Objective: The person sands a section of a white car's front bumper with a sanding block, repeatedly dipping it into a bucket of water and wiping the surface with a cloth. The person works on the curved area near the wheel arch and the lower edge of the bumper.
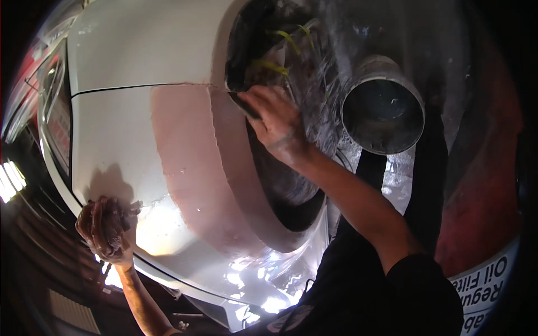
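Observation:
A pale car body panel [112, 129] fills the left half, with a pinkish filler patch [188, 157] beside the curved wheel arch [244, 176]. At lower left, my left hand [115, 246] grips a crumpled brownish cloth [103, 218] against the panel, casting a shadow above. Near the arch's upper edge, by the panel seam, my right hand [274, 126] has bent fingers closed on a small dark pad [244, 105]. Plastic sheeting [311, 84] with yellow tape strips [272, 67] covers the inside of the arch.
A round metal bucket [383, 115] stands right of my right arm, near my dark-clothed legs [428, 185]. A red surface [471, 207] and a white lettered sign [482, 280] lie at right. A bright lamp [11, 179] shines at far left.

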### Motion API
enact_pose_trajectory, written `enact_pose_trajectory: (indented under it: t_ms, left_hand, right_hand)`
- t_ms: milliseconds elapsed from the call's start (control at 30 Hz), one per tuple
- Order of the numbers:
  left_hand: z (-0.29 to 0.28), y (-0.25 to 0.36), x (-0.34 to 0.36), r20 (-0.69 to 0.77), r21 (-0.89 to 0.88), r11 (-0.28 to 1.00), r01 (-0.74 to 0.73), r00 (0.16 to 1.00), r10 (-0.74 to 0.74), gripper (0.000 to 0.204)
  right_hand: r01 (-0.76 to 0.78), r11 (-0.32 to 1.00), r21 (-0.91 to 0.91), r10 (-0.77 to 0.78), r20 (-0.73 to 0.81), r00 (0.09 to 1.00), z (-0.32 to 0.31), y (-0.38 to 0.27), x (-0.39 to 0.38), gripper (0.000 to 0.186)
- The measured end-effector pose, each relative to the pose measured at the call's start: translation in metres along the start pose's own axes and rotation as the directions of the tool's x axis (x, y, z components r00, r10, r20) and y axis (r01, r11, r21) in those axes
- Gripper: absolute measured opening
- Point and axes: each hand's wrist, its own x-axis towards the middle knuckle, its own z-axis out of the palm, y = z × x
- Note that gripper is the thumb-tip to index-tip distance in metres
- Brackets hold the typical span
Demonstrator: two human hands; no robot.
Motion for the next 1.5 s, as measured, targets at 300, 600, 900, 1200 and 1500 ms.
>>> enact_pose_trajectory:
  t_ms: [300,600,900,1200,1500]
  left_hand:
    - [0.001,0.005,0.008,0.064,0.117,0.991,-0.070,0.996,0.062,0.038]
    - [0.007,0.017,0.026,0.070,0.203,0.961,-0.190,0.981,0.179,0.039]
    - [0.005,0.009,0.015,0.017,0.147,0.987,-0.070,0.997,0.069,0.034]
    - [0.005,0.012,0.017,0.047,0.183,0.971,-0.153,0.988,0.147,0.034]
    - [-0.001,0.014,0.012,0.040,0.095,0.994,-0.059,0.998,0.056,0.034]
  right_hand:
    - [0.016,1.000,0.020,-0.016,0.023,1.000,-0.001,0.004,0.018,0.030]
    - [0.110,0.994,0.008,-0.110,-0.063,0.992,0.010,0.000,0.028,0.030]
    - [0.089,0.996,-0.008,-0.090,-0.090,0.992,0.015,0.004,0.020,0.036]
    - [0.117,0.993,0.015,-0.115,-0.085,0.990,0.012,0.007,0.016,0.043]
    - [0.129,0.992,0.009,-0.128,-0.105,0.986,0.015,0.008,0.017,0.038]
